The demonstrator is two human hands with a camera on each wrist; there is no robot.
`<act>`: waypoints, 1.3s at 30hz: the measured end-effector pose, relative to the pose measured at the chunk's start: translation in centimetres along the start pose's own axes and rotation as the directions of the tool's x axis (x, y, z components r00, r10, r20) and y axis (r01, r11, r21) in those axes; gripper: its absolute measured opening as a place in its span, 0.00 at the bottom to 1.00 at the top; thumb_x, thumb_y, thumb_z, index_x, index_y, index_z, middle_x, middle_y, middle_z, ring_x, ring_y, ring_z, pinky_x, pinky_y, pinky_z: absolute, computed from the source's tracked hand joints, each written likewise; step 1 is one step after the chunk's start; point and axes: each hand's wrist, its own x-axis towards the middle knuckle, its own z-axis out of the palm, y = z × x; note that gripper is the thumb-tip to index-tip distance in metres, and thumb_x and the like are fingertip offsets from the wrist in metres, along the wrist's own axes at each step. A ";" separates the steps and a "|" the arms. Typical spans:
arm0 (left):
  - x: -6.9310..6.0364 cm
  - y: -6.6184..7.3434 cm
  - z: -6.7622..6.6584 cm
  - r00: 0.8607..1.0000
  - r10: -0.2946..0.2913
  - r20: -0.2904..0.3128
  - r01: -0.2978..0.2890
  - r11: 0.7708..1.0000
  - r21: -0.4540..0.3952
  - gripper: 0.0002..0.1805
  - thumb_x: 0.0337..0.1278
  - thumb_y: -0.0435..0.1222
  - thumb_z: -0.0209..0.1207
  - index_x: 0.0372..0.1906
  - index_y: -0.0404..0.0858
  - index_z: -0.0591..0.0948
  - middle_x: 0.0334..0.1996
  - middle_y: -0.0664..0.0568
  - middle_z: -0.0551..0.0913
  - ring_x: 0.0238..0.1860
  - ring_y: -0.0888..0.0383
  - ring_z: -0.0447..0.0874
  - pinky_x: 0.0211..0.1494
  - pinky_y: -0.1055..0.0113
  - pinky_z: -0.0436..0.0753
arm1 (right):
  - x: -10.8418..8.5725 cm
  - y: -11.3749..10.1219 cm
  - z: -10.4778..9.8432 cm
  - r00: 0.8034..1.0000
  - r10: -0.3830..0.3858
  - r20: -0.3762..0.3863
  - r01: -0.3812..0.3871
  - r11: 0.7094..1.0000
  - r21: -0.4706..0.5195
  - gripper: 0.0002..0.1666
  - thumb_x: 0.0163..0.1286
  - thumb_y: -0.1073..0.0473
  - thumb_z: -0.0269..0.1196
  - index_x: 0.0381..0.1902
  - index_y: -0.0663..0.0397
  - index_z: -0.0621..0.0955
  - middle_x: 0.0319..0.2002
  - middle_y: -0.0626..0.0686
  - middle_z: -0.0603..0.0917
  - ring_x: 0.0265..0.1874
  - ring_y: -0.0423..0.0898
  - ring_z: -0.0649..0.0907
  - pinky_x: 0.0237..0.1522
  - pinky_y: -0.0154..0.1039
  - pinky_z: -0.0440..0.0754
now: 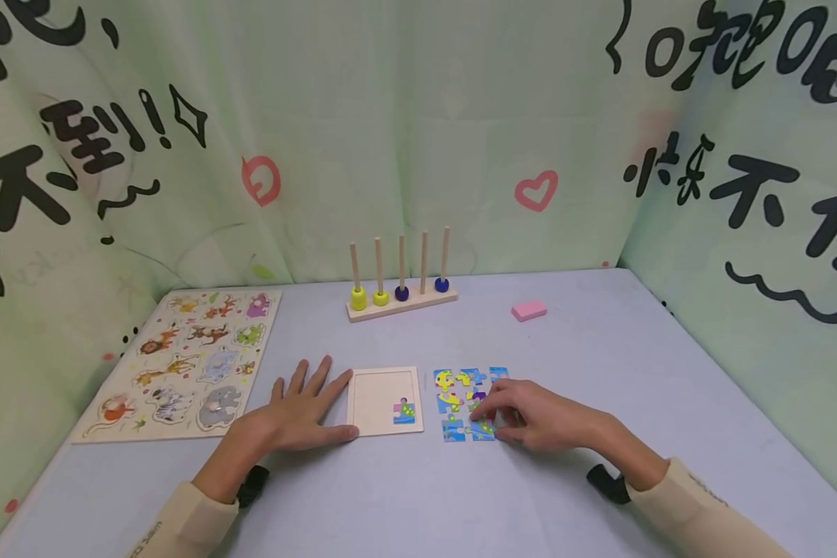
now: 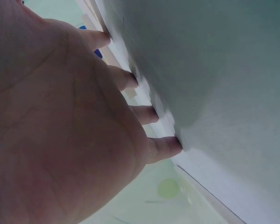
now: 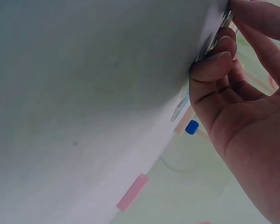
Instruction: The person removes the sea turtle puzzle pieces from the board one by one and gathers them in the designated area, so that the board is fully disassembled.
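In the head view, my left hand (image 1: 296,418) lies with its fingers spread beside the square wooden puzzle tray (image 1: 373,395). Its thumb and index finger touch the tray's left edge. One jigsaw piece (image 1: 404,412), blue with green and purple, sits in the tray's lower right corner. To the right, my right hand (image 1: 540,415) reaches over the loose jigsaw pieces (image 1: 449,403). Its bent thumb and fingers pinch a puzzle piece (image 1: 483,431) at the lower right of the group, partly covered by the hand. In the right wrist view, the curled fingers (image 3: 212,70) meet the tabletop.
A wooden peg stand (image 1: 401,304) with yellow and blue beads stands at the back. A pink block (image 1: 528,311) lies at the back right. An animal puzzle board (image 1: 181,364) covers the table's left side. Printed curtains (image 1: 404,139) enclose the table.
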 end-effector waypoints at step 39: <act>1.2 -1.5 1.2 1.000 0.004 -0.015 -0.005 1.000 -0.014 0.59 0.58 0.77 0.54 0.87 0.51 0.53 0.89 0.40 0.38 0.87 0.29 0.29 0.81 0.21 0.37 | 4.9 -3.5 1.1 0.998 -0.042 -0.042 0.043 0.999 0.029 0.16 0.72 0.60 0.70 0.56 0.48 0.88 0.44 0.47 0.84 0.33 0.36 0.77 0.39 0.30 0.77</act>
